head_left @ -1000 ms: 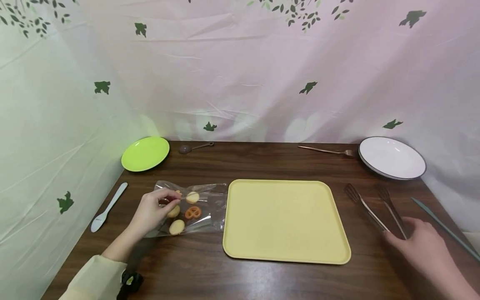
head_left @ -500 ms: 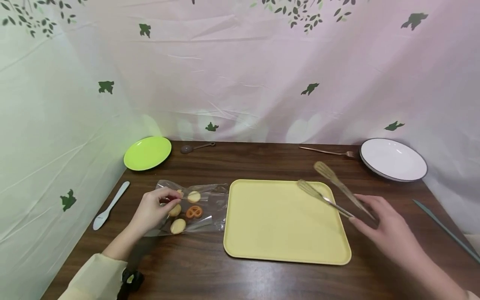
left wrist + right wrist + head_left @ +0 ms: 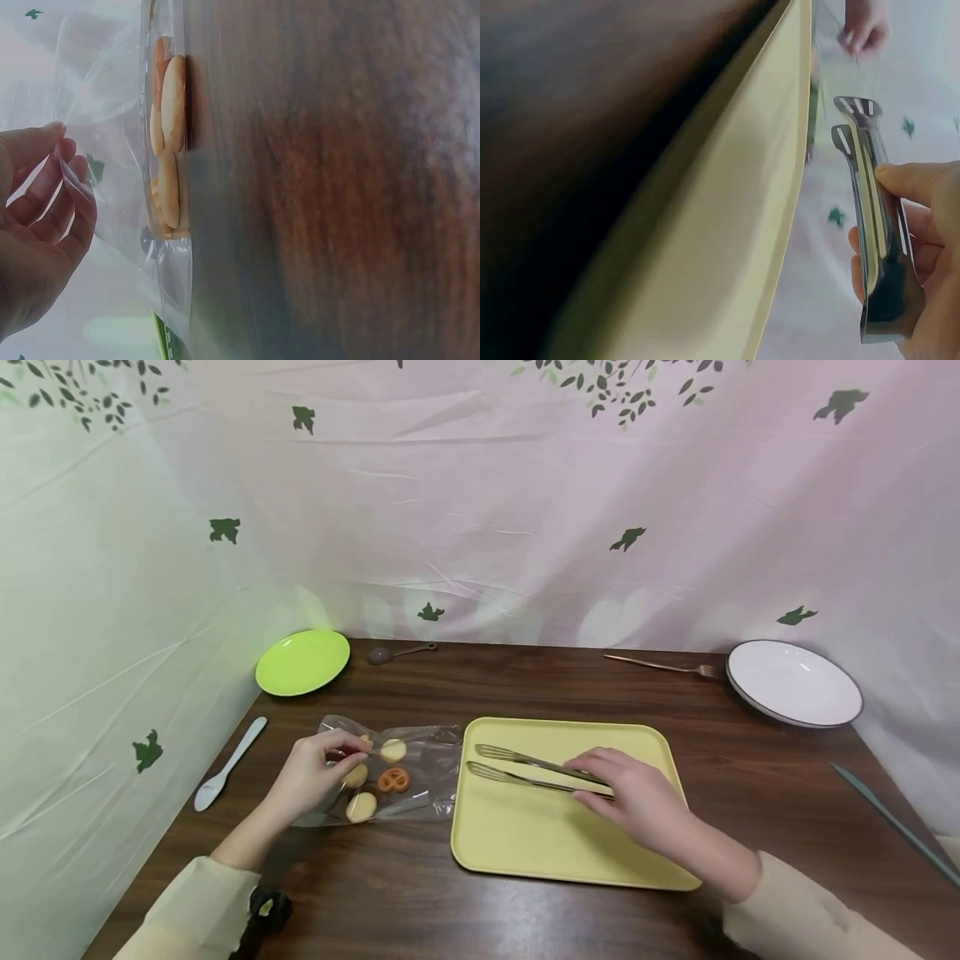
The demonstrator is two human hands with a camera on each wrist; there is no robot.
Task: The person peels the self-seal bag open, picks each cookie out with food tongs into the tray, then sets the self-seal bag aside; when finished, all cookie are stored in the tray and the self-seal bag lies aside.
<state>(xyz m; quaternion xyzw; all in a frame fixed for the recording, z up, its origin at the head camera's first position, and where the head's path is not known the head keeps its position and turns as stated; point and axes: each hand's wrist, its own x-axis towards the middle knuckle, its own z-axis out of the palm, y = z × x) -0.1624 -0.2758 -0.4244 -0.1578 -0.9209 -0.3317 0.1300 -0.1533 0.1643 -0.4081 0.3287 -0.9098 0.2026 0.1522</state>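
My left hand (image 3: 311, 777) pinches the upper film of a clear plastic bag (image 3: 435, 781) between thumb and fingertips. Inside the bag lie several round pale biscuits (image 3: 362, 807) and a brown pretzel (image 3: 393, 779). In the left wrist view the film (image 3: 116, 195) is lifted away from the biscuits (image 3: 174, 105). My right hand (image 3: 641, 797) holds metal serving tongs (image 3: 555, 767) over the yellow tray (image 3: 540, 843), their slotted heads pointing left toward the bag. The right wrist view shows the tongs (image 3: 889, 292) with both arms parted, thumb on one side and fingers on the other.
A green plate (image 3: 303, 662) and a small dark spoon (image 3: 381, 656) sit at the back left, a white spoon (image 3: 232, 764) at the left edge. At the back right are a copper fork (image 3: 652, 664) and a white dish (image 3: 795, 683). A teal stick (image 3: 892, 822) lies far right.
My right hand has picked the tongs up from the right side of the table and carried them left over the tray. My left hand keeps its pinch on the bag.
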